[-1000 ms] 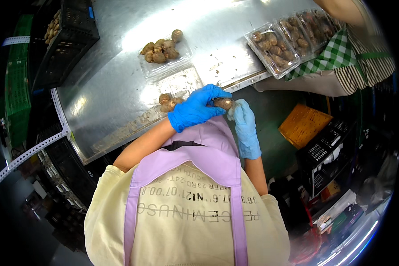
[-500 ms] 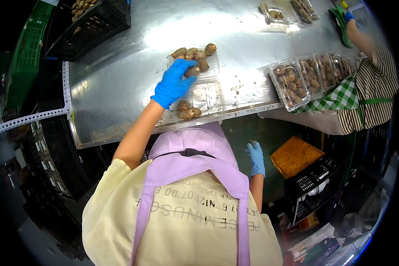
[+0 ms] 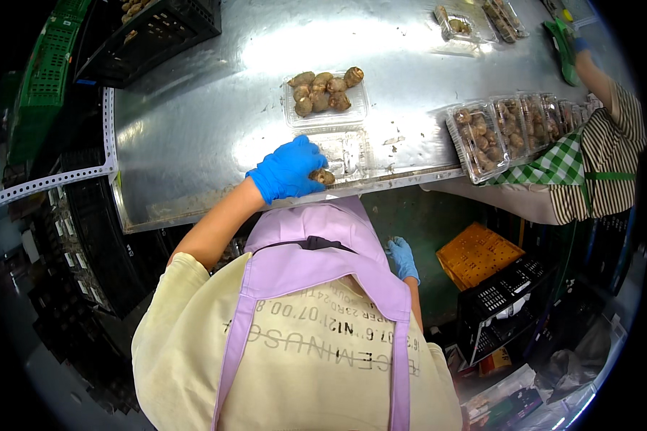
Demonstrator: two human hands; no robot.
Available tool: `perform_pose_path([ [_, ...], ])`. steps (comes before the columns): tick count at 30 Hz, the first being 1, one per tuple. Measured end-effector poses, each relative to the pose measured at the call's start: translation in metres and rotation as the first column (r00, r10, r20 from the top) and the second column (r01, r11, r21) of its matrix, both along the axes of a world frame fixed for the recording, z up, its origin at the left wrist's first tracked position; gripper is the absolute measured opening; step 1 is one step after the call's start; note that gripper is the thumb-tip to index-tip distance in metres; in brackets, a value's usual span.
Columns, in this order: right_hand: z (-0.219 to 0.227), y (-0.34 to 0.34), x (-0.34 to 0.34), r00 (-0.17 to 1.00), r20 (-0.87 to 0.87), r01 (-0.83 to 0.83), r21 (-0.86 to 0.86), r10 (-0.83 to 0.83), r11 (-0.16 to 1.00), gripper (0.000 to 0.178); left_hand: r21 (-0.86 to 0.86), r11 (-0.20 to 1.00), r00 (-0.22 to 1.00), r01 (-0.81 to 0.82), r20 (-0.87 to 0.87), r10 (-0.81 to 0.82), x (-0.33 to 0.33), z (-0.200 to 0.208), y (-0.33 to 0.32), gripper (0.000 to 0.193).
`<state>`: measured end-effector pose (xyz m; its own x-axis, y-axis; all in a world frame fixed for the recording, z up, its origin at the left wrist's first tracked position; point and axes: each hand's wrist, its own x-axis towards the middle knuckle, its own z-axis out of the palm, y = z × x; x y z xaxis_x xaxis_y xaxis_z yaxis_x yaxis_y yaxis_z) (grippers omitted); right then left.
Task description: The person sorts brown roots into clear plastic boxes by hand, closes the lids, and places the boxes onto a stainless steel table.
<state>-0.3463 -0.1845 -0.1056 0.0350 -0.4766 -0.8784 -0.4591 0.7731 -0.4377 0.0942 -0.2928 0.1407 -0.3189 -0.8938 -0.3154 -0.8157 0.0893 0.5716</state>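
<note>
A clear plastic clamshell box [image 3: 361, 115] lies spread on the metal table in front of me. Several brown taro corms [image 3: 320, 99] are grouped in its far half. Over the near half, the lid [image 3: 349, 154], my left hand [image 3: 289, 169] in a blue glove curls its fingers around a taro corm [image 3: 323, 177] by the table edge. Other corms under that hand are hidden. Down beside my lilac apron, below the table edge, my right hand [image 3: 402, 258], also gloved, is closed; a small dark bit shows at its fingertips, too little to name.
Filled clamshell boxes [image 3: 482, 140] stand in a row at the right, beside a co-worker in a striped top [image 3: 607, 151]. Another open box [image 3: 456, 29] lies far right. A black crate [image 3: 151, 47] sits at the far left. Orange and black crates [image 3: 482, 255] stand low right.
My left hand has left the corms in the far half and come toward me to those in the near half. My right hand has shifted left, closer to the apron.
</note>
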Motion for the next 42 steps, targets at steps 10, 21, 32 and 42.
perform_pose_path([
  [10, 0.013, -0.013, 0.018, 0.980, 0.092, 0.194, -0.235, -0.177, 0.952, 0.012, 0.359, 0.908, 0.768, -0.218, -0.511, 0.387, 0.004, -0.011, 0.000, 0.037],
  [21, 0.187, -0.100, 0.128, 0.904, 0.407, 0.108, -0.517, 0.133, 0.849, 0.017, 0.730, 0.671, -0.117, 0.131, -0.661, 0.741, -0.063, -0.014, -0.003, 0.038],
  [32, 0.248, -0.107, 0.142, 0.932, 0.003, -0.210, -0.811, 0.362, 0.547, 0.017, 0.734, 0.679, 0.206, 0.006, -0.665, 0.718, -0.105, -0.010, -0.001, 0.031],
  [42, 0.241, -0.100, 0.137, 0.876, -0.264, -0.409, -0.851, 0.404, 0.329, 0.014, 0.609, 0.787, 0.465, -0.100, -0.671, 0.578, -0.110, -0.005, 0.000, 0.029],
])
